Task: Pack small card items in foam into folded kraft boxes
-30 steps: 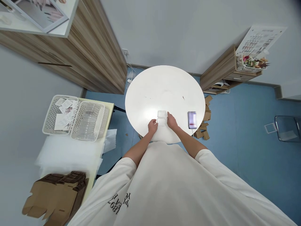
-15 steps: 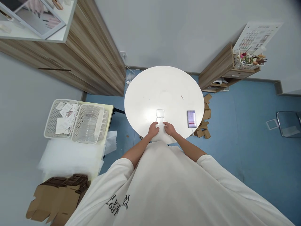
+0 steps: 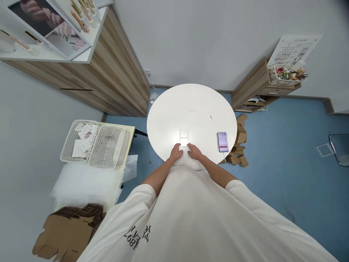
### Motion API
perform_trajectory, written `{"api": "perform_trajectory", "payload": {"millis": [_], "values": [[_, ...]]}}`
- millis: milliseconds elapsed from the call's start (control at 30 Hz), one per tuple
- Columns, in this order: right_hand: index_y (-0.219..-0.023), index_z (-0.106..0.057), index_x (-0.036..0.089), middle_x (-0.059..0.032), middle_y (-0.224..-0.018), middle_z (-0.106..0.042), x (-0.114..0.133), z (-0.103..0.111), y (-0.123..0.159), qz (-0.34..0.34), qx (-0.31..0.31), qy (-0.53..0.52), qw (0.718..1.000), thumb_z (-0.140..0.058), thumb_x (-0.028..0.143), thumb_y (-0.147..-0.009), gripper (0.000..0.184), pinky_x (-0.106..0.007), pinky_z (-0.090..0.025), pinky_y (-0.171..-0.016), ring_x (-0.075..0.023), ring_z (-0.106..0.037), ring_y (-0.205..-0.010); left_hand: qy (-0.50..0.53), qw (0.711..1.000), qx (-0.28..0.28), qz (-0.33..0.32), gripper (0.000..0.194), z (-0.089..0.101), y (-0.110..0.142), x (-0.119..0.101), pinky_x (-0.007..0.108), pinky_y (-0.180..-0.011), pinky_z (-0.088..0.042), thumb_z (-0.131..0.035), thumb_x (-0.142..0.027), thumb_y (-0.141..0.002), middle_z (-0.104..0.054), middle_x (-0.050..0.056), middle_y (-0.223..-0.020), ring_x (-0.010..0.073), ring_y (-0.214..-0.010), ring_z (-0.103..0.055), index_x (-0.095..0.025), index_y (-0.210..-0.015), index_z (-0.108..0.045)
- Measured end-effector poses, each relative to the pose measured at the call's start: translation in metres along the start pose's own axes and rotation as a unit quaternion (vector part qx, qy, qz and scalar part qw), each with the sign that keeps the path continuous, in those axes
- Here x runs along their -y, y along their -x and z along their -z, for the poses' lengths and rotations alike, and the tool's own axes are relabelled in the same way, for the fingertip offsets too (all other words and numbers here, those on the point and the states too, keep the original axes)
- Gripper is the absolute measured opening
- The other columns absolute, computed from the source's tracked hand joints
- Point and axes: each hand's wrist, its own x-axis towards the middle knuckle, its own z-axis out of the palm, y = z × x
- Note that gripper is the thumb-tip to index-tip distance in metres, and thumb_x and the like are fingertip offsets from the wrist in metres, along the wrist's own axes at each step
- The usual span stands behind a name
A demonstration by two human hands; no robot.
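A small clear plastic hinged case (image 3: 184, 137) lies opened flat on the round white table (image 3: 191, 109), near its front edge. My left hand (image 3: 176, 152) and my right hand (image 3: 194, 151) rest side by side just behind the case's near half, fingertips touching its near edge. The fingers look curled and pressed to the case; they are small in the view. A phone (image 3: 223, 141) lies on the table to the right of my right hand.
On a yellow side table at the left stand two white baskets, one with paper cards (image 3: 79, 140), one with clear cases (image 3: 109, 145). Foam sheets (image 3: 87, 182) and flat cardboard boxes (image 3: 68, 233) lie nearer. Cardboard pieces (image 3: 237, 153) litter the blue floor. Wooden cabinets stand at both sides.
Both hands have drawn from the case's sides to its near edge, close together. The case now lies flat with both halves showing.
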Motion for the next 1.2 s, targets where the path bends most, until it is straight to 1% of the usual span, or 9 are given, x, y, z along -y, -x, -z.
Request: {"api": "perform_trajectory", "payload": {"millis": [167,333,400,467,567,733,933,1067,1200], "values": [[-0.160,-0.032,0.019,-0.0078,-0.167,-0.028,-0.009,-0.001,0.004,0.002,0.009,-0.001,1.000,-0.047,0.025,-0.098,0.064,-0.038,-0.028,-0.123,-0.0223,-0.027,-0.153,-0.003,1.000,0.004,0.023,0.050,0.008,0.001,0.004,0.044,-0.114,-0.041,-0.067,-0.014,-0.077,-0.060,0.014,-0.141,0.0311,-0.135,-0.054,-0.020,-0.126,-0.060],[-0.158,-0.036,0.020,-0.0077,-0.164,-0.035,-0.012,0.003,0.008,0.016,0.000,0.000,1.000,-0.047,0.025,-0.097,0.062,-0.039,-0.031,-0.121,-0.0231,-0.034,-0.150,-0.005,0.998,-0.019,0.057,0.052,0.018,0.007,0.009,0.043,-0.115,-0.039,-0.069,-0.015,-0.075,-0.058,0.014,-0.144,0.0304,-0.137,-0.052,-0.020,-0.126,-0.060],[-0.156,-0.039,0.021,-0.0078,-0.161,-0.040,-0.010,0.005,0.007,0.021,-0.022,0.000,1.000,-0.046,0.024,-0.098,0.059,-0.039,-0.034,-0.119,-0.0233,-0.039,-0.147,0.001,0.998,-0.039,0.058,0.053,0.022,0.011,0.010,0.042,-0.117,-0.038,-0.069,-0.015,-0.075,-0.056,0.014,-0.145,0.0301,-0.138,-0.051,-0.019,-0.127,-0.060],[-0.153,-0.044,0.020,-0.0085,-0.158,-0.045,-0.007,0.005,0.005,0.024,-0.061,0.004,0.998,-0.043,0.023,-0.098,0.055,-0.039,-0.037,-0.116,-0.0239,-0.044,-0.143,0.000,0.998,-0.052,0.046,0.052,0.026,0.016,0.012,0.042,-0.117,-0.039,-0.066,-0.016,-0.077,-0.054,0.014,-0.147,0.0297,-0.138,-0.050,-0.019,-0.129,-0.058],[-0.147,-0.050,0.018,-0.0100,-0.154,-0.048,0.001,0.004,-0.001,0.037,-0.114,0.010,0.993,-0.042,0.020,-0.097,0.051,-0.039,-0.039,-0.113,-0.0259,-0.047,-0.139,-0.021,0.998,-0.056,0.024,0.052,0.035,0.022,0.017,0.041,-0.117,-0.039,-0.060,-0.017,-0.082,-0.050,0.015,-0.150,0.0289,-0.139,-0.050,-0.017,-0.134,-0.055],[-0.141,-0.056,0.021,-0.0093,-0.149,-0.053,0.022,0.000,-0.011,0.078,-0.141,0.017,0.987,-0.045,0.018,-0.095,0.048,-0.040,-0.040,-0.111,-0.0275,-0.048,-0.135,-0.045,0.996,-0.074,0.020,0.051,0.056,0.029,0.028,0.041,-0.117,-0.039,-0.055,-0.017,-0.087,-0.047,0.016,-0.151,0.0285,-0.139,-0.049,-0.017,-0.138,-0.052],[-0.138,-0.058,0.020,-0.0097,-0.147,-0.054,0.053,-0.014,-0.023,0.107,-0.131,0.034,0.985,-0.044,0.019,-0.096,0.045,-0.041,-0.041,-0.110,-0.0284,-0.049,-0.134,-0.012,0.994,-0.109,0.017,0.046,0.081,0.040,0.043,0.040,-0.115,-0.041,-0.056,-0.020,-0.088,-0.050,0.014,-0.148,0.0277,-0.136,-0.051,-0.020,-0.135,-0.056],[-0.136,-0.060,0.019,-0.0103,-0.145,-0.055,0.082,-0.027,-0.030,0.125,-0.118,0.035,0.985,-0.043,0.019,-0.096,0.044,-0.043,-0.042,-0.109,-0.0290,-0.051,-0.132,0.014,0.993,-0.116,0.020,0.045,0.101,0.048,0.059,0.039,-0.113,-0.043,-0.057,-0.021,-0.089,-0.051,0.013,-0.147,0.0274,-0.133,-0.053,-0.021,-0.133,-0.057],[-0.135,-0.060,0.018,-0.0118,-0.143,-0.056,0.117,-0.043,-0.038,0.137,-0.117,0.036,0.983,-0.043,0.019,-0.095,0.044,-0.044,-0.044,-0.108,-0.0291,-0.053,-0.130,0.043,0.992,-0.114,0.022,0.044,0.132,0.054,0.075,0.037,-0.108,-0.046,-0.059,-0.025,-0.089,-0.052,0.013,-0.146,0.0267,-0.129,-0.056,-0.022,-0.134,-0.057]]}}
